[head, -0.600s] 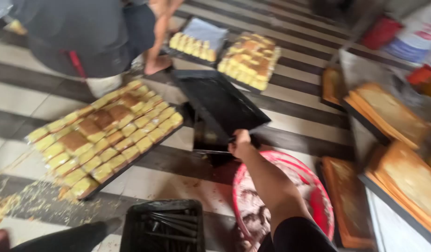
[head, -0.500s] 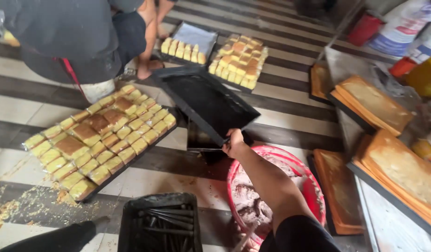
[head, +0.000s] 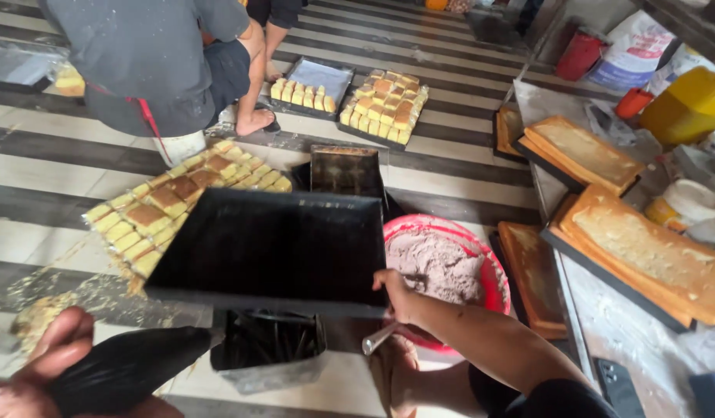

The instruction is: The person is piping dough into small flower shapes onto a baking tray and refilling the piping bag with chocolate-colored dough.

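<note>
Your right hand [head: 394, 288] has lifted the black tray [head: 272, 251] nearer, gripping its edge, while your left hand [head: 40, 364] seemingly clasps a dark bag [head: 125, 368].

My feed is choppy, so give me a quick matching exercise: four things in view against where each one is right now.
1. black baking tray
2. black piping bag
3. red basin
4. cut cake squares

a. in the left hand
b. on the striped floor, far side
c. held up by the right hand
d. on the floor, holding brown mix

Pairs: 1-c, 2-a, 3-d, 4-b
</note>
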